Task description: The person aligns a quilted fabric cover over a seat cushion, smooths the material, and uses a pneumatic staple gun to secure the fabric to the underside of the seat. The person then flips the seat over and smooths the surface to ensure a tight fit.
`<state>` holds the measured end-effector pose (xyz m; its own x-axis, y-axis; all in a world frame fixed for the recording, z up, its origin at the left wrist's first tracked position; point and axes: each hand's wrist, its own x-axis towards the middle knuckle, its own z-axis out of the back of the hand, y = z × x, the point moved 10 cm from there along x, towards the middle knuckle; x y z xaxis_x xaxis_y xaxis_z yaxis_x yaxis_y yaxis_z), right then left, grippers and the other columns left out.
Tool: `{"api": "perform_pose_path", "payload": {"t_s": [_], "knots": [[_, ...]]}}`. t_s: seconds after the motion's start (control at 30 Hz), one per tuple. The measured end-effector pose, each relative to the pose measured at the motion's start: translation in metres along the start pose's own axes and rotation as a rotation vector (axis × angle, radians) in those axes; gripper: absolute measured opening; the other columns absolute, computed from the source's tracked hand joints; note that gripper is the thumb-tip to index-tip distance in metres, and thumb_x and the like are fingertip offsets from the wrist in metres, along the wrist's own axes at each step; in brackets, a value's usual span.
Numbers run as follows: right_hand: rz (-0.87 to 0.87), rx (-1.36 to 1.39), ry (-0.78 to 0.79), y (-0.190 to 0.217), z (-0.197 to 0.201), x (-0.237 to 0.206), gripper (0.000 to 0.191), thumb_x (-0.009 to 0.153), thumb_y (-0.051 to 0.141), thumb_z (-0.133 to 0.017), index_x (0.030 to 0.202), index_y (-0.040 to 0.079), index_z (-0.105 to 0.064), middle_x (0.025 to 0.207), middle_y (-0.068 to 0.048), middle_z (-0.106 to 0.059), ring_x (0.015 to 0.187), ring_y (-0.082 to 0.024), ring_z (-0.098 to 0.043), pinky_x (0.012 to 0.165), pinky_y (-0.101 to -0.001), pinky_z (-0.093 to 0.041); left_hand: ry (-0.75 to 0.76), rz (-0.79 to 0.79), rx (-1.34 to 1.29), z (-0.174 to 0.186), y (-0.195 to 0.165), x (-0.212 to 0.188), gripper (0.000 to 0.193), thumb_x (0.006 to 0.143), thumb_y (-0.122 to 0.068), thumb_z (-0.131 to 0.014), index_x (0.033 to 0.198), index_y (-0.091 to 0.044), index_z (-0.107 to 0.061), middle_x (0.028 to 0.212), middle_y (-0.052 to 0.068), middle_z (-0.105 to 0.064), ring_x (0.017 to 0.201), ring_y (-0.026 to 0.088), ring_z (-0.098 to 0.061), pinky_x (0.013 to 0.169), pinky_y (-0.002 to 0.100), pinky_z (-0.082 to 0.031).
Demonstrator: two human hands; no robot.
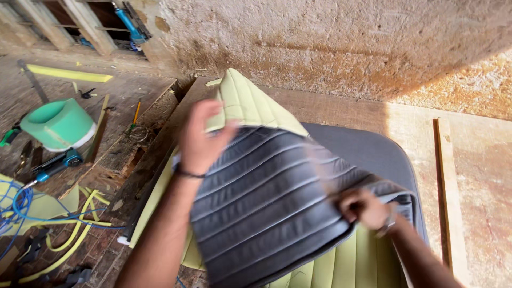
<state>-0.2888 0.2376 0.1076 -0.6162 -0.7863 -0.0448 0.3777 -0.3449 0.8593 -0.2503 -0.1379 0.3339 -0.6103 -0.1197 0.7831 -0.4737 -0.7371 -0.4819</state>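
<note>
A grey ribbed seat cover [266, 202] with pale green foam backing lies partly folded over on a wooden workbench [341, 106]. My left hand [201, 140] grips its upper left part, where the green underside [248, 104] is turned up into a peak. My right hand [365, 209] pinches the cover's right edge near a fold. More green ribbed backing [341, 266] shows below the grey panel. A flat grey sheet [373, 152] lies under the cover on the right.
A rough plaster wall [330, 42] rises behind the bench. On the left lie a green foam roll [57, 124], a blue power tool [53, 165], blue cable [21, 205], yellow strips [74, 234] and a pencil [136, 113]. A wooden batten [447, 186] runs along the right.
</note>
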Motion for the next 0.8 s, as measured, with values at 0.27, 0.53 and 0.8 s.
{"api": "perform_pose_path", "payload": {"t_s": [0.27, 0.53, 0.8], "knots": [[0.332, -0.016, 0.092, 0.124, -0.097, -0.001, 0.011, 0.053, 0.000, -0.060, 0.051, 0.009, -0.055, 0.055, -0.005, -0.059, 0.065, -0.026, -0.060, 0.072, -0.0388, -0.048, 1.376, -0.112, 0.942, -0.255, 0.064, -0.049, 0.121, 0.063, -0.067, -0.089, 0.158, -0.020, -0.033, 0.165, 0.019, -0.023, 0.153, 0.045, -0.017, 0.117, 0.071, -0.009], [0.085, -0.059, -0.459, 0.026, 0.007, -0.069, 0.027, 0.045, -0.016, -0.043, 0.054, 0.004, -0.058, 0.061, -0.007, -0.063, 0.069, -0.024, -0.060, 0.063, -0.0347, -0.047, 1.190, 0.153, 0.926, -0.181, 0.172, 0.002, 0.038, 0.088, -0.029, -0.068, 0.121, -0.014, -0.076, 0.130, 0.015, -0.070, 0.123, 0.033, -0.065, 0.102, 0.046, -0.054], [-0.401, 0.028, -1.296, -0.107, 0.150, -0.179, 0.026, 0.079, -0.013, -0.035, 0.081, -0.003, -0.059, 0.076, -0.014, -0.060, 0.072, -0.021, -0.054, 0.071, -0.0288, -0.044, -0.107, 1.118, -0.205, 0.117, 0.236, 0.081, 0.020, 0.100, -0.022, -0.054, 0.100, -0.012, -0.072, 0.090, 0.010, -0.070, 0.079, 0.020, -0.067, 0.075, 0.036, -0.056]]}}
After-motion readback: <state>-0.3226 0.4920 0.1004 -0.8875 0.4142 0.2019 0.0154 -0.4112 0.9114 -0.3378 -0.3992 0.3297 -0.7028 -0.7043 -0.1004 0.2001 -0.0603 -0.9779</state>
